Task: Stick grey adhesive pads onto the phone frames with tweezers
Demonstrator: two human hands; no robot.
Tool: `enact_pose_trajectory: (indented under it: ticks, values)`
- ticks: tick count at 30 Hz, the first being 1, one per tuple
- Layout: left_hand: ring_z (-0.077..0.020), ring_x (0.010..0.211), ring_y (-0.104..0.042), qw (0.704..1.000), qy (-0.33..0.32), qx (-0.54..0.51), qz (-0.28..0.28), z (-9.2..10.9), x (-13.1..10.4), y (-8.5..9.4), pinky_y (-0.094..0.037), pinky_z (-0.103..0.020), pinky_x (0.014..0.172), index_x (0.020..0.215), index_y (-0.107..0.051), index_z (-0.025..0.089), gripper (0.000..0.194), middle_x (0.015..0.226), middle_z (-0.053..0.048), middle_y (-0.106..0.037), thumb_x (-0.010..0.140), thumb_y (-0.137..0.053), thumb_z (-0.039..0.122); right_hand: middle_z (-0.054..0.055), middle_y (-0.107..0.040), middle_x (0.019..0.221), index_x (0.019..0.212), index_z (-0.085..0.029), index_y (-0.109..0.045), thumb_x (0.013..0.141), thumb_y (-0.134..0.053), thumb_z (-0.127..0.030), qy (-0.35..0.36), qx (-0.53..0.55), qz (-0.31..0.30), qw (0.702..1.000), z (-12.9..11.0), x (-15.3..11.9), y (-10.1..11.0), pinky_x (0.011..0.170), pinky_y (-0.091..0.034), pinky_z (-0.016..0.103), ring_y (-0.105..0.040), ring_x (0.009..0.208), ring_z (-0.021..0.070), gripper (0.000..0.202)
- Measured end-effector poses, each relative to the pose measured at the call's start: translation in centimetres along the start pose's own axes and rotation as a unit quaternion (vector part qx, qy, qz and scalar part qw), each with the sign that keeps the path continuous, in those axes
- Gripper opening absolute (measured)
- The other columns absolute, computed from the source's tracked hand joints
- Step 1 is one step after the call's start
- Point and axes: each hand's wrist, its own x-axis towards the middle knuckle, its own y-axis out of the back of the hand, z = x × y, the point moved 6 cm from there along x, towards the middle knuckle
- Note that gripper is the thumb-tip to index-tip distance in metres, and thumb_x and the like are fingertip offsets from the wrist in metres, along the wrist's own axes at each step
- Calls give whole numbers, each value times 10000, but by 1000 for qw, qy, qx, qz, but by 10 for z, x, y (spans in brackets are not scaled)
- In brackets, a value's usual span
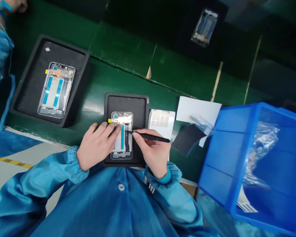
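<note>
An opened phone [122,154] lies in a black tray [125,100] in front of me, its circuit board and battery with blue strips exposed. My left hand [98,144] rests over the phone's left side, fingertips touching it near the board and the battery's top; the fingers are stretched out and appear to hold nothing. In my right hand [155,151] is a pair of black tweezers [154,136], pinched between thumb and fingers. Their tips point left and reach the phone near the dark flex strip. Whether the tips grip anything is too small to tell.
Left of me, another black tray [29,95] holds a similar opened phone [56,90]. A third phone [204,28] lies farther back. Sheets of white paper [194,110] and a black sheet [188,140] lie beside a blue bin [222,154] containing clear plastic. A co-worker's sleeve [0,56] shows at upper left.
</note>
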Motion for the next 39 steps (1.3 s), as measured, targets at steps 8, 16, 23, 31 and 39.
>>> enact_pose_trajectory:
  ticks: [8, 16, 23, 31, 39]
  values:
    - [-312, 1145, -552, 998, -49, -28, -26, -12, -7, 7, -446, -433, 881, 1345, -598, 236, 411, 1311, -121, -601, 967, -539, 384, 40, -773, 900, 892, -222, -750, 782, -808, -289, -4, 49, 0, 999, 9, 0, -1, 779, -645, 348, -748, 824, 205, 141]
    - [-306, 1143, -546, 1000, 8, -4, -9, -11, -7, 2, -436, -440, 869, 1355, -570, 135, 484, 1267, -138, -632, 977, -511, 430, 30, -775, 888, 879, -230, -751, 786, -801, -263, 9, 81, -20, 996, 5, 2, -4, 782, -638, 325, -749, 828, 194, 111]
    - [-288, 963, -578, 998, -36, 58, 10, -2, 6, 35, -425, -410, 753, 1228, -652, 210, 333, 1141, -112, -652, 954, -567, 380, 39, -779, 891, 919, -234, -756, 779, -813, -248, 31, 140, 68, 987, 14, -16, 46, 762, -634, 337, -754, 812, 206, 152]
    - [-262, 1028, -578, 979, -180, -95, 4, 116, 160, 26, -451, -394, 832, 1097, -660, 193, 206, 1115, -78, -656, 923, -610, 290, 55, -774, 861, 921, -179, -727, 776, -809, -325, 44, 143, 349, 925, 74, -35, 163, 693, -616, 353, -730, 674, 182, 221]
    - [-265, 1109, -574, 962, -202, -176, -49, 164, 259, -47, -449, -385, 938, 1136, -614, 180, 348, 1195, -94, -626, 814, -744, 215, 58, -774, 877, 911, -183, -732, 764, -818, -300, 52, 140, 351, 924, 84, -34, 193, 711, -609, 365, -728, 701, 190, 206]
